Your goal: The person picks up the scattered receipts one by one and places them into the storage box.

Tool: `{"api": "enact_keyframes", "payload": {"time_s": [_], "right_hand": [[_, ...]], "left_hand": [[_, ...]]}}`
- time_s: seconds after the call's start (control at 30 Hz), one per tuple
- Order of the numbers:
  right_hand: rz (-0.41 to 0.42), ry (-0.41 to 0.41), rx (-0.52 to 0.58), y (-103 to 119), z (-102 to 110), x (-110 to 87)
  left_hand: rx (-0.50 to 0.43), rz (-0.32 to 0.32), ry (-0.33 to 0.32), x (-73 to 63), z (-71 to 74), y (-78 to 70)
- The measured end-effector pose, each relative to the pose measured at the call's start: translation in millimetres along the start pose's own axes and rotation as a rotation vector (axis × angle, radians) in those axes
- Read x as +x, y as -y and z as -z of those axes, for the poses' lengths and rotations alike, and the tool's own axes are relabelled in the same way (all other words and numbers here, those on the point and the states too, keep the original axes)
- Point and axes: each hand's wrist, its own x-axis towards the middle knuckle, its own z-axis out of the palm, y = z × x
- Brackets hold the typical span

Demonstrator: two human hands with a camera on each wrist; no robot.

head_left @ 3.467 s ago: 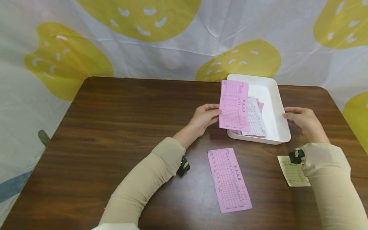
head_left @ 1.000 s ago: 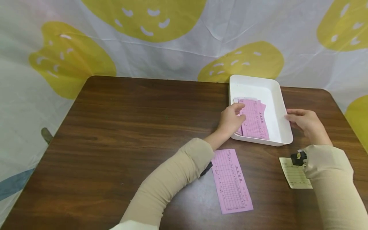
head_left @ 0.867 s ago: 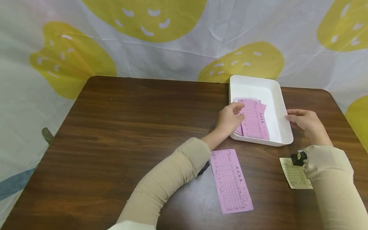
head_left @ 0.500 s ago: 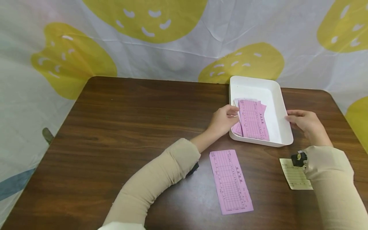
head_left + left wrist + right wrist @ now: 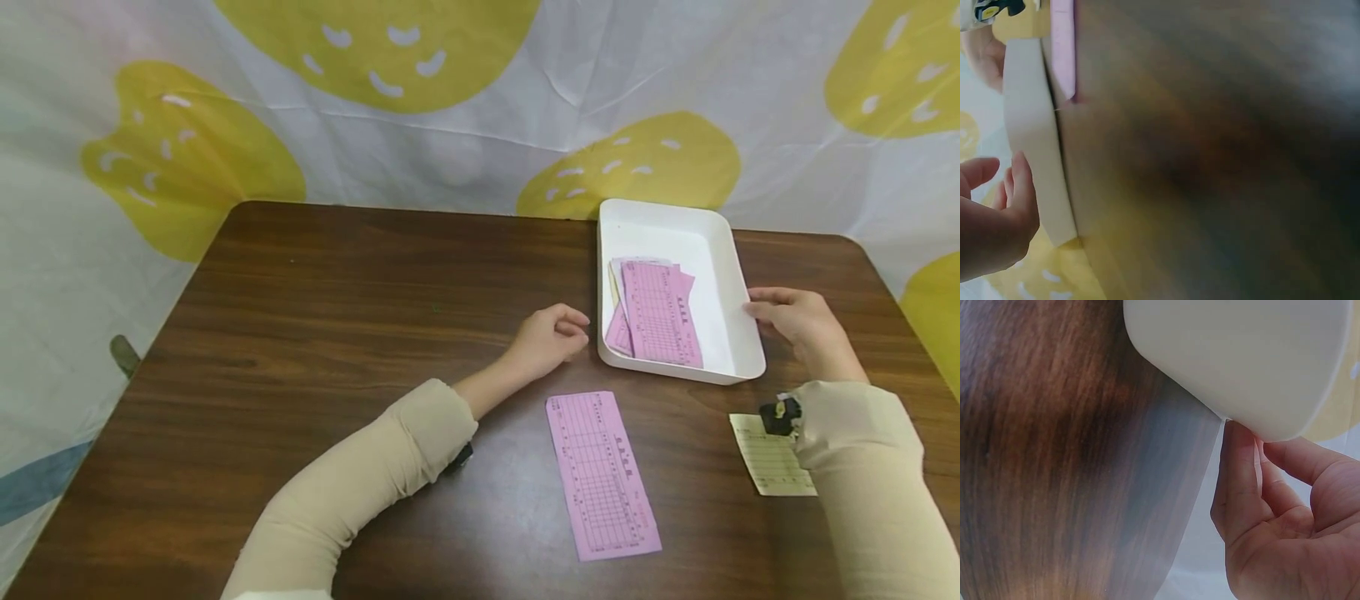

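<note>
My left hand (image 5: 546, 340) hovers just left of the white tray (image 5: 720, 292), holding nothing, its fingers loosely curved. In the left wrist view the same hand (image 5: 997, 212) is beside the tray's outer wall (image 5: 1035, 125). A stack of slips lies inside the tray's left part, a pink slip (image 5: 660, 312) on top, with white and yellow edges beneath it. With fingertips and thumb, my right hand (image 5: 804, 325) holds the tray by its right wall. Close up in the right wrist view, the hand (image 5: 1291, 519) meets the tray (image 5: 1241, 362) at its edge.
Another pink slip (image 5: 603, 475) lies flat on the brown wooden table (image 5: 360, 292) in front of the tray. A yellow slip (image 5: 768, 458) lies at the right, partly covered by the right sleeve. Behind the table hangs a patterned cloth (image 5: 450, 158).
My left hand carried a pink slip over the tray and released it on the stack, then drew back left out of the tray. My right hand keeps its place at the tray's wall.
</note>
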Motion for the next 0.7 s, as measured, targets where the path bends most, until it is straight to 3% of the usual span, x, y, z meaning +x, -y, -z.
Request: {"api": "enact_keyframes", "payload": {"time_s": [0.2,0.47,0.7], "right_hand": [[-0.024,0.007,-0.027,-0.4,0.4,1.0],[-0.053,0.009,-0.045,-0.2,-0.4,0.6],[-0.048,0.010,-0.030,0.1,0.1,0.1]], "left_hand": [[0.047,0.053,0.128,-8.2,-2.2,8.6],[0.265,-0.032,0.239,-14.0,-11.1,11.8],[0.351,-0.045,0.294,-17.2,-14.0,10.2]]}}
